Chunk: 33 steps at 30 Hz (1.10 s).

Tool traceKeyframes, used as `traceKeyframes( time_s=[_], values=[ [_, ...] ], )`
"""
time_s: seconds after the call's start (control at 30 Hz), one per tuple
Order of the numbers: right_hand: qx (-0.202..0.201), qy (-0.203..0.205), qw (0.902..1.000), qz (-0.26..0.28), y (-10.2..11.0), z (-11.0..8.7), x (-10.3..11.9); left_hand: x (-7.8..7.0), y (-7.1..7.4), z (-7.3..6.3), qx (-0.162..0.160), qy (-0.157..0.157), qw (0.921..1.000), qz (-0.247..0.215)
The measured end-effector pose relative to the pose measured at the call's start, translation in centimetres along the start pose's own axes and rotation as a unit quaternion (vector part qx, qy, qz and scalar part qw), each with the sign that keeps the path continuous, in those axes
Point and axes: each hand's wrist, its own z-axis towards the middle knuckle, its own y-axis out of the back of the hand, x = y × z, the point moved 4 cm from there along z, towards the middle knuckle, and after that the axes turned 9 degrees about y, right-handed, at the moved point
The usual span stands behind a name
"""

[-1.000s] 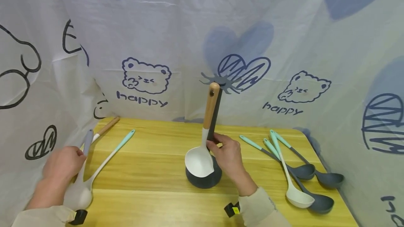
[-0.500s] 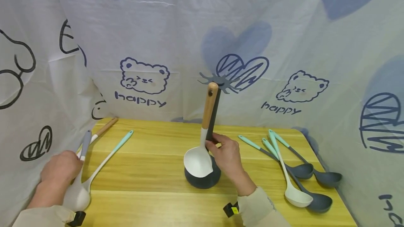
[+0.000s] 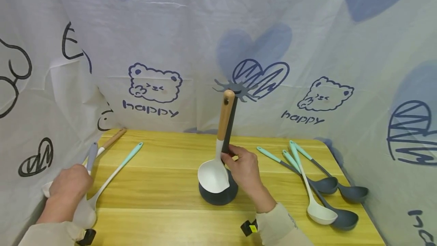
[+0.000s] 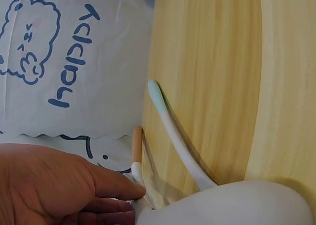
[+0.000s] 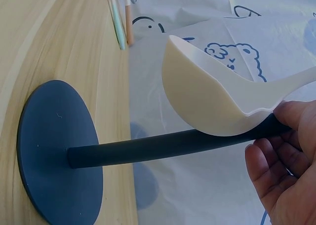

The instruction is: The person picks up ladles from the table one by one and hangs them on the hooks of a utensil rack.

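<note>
A dark utensil stand [image 3: 233, 120] rises at mid table, with spread hooks on top and a round base. A white ladle [image 3: 213, 175] with a wooden handle hangs on it. My right hand [image 3: 244, 166] grips the post beside the ladle's neck, its thumb against the post in the right wrist view. At the left, my left hand [image 3: 72, 185] pinches the white shaft of another wooden-handled ladle [image 4: 137, 151]. Close by lie a purple-handled white ladle [image 3: 92, 156] and a white ladle with a mint handle [image 3: 129, 156]. The left palm hides part of the shafts.
Several mint-handled ladles lie at the right, including dark ones [image 3: 353, 194] and a white one [image 3: 321, 214]. A printed cloth [image 3: 205, 29] hangs behind and on both sides of the wooden table [image 3: 153, 185].
My left hand has shifted off the purple handle to the wooden-handled ladle, and a white bowl edge now shows left of it. The right hand keeps its grip on the post.
</note>
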Motion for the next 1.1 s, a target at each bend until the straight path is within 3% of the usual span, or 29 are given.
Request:
traceKeyframes(
  time_s=[0.4,0.67,0.93,1.1],
  values=[
    [-0.005,0.005,1.0000,-0.002,0.0,0.0,0.1,-0.2,0.1,0.0,-0.008,-0.008,0.9999,-0.003],
    [-0.003,0.000,1.0000,-0.002,0.0,0.1,0.1,-0.5,-0.1,0.0,-0.032,-0.034,0.9988,-0.013],
    [-0.002,0.006,1.0000,0.001,0.0,0.1,0.2,-1.3,0.0,0.4,-0.007,-0.060,0.9982,0.009],
    [0.000,0.008,0.9999,-0.006,0.1,0.1,0.1,-2.3,0.5,-0.3,0.011,-0.060,0.9977,-0.027]
  ],
)
